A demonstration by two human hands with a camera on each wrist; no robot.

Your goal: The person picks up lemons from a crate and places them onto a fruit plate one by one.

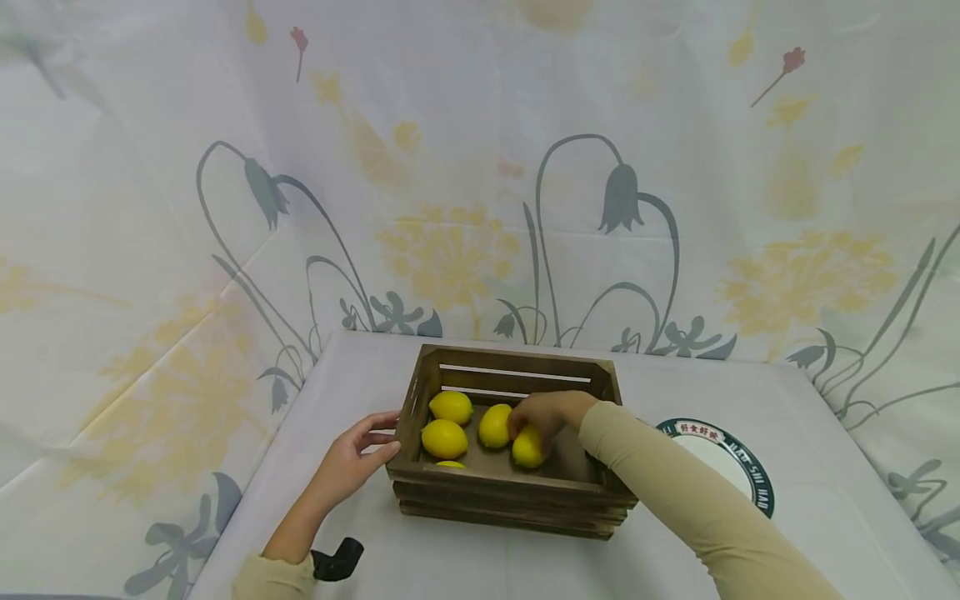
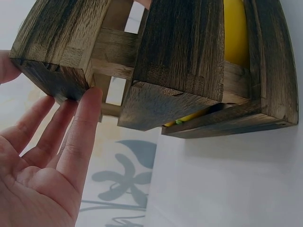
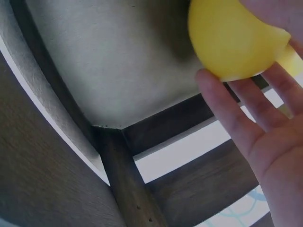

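A dark brown wooden slatted crate (image 1: 510,493) stands on the white table with several yellow lemons inside. My left hand (image 1: 354,460) is at its left end, the fingers fairly straight against the outer wall and the thumb at the top rim, as the left wrist view shows the hand (image 2: 52,165) beside the slats. Inside the crate, my right hand (image 1: 546,414) holds a lemon (image 1: 528,448) between thumb and fingertips. The right wrist view shows this lemon (image 3: 236,40) close up. Another lemon (image 1: 494,427) lies just left of it.
Two lemons lie by the crate's left wall, the farther lemon (image 1: 451,407) behind the nearer lemon (image 1: 444,439); one more is mostly hidden behind the front wall. Right of the crate, a white plate with a green lettered rim (image 1: 759,482) is partly covered by my right forearm. Flower-printed cloth surrounds the table.
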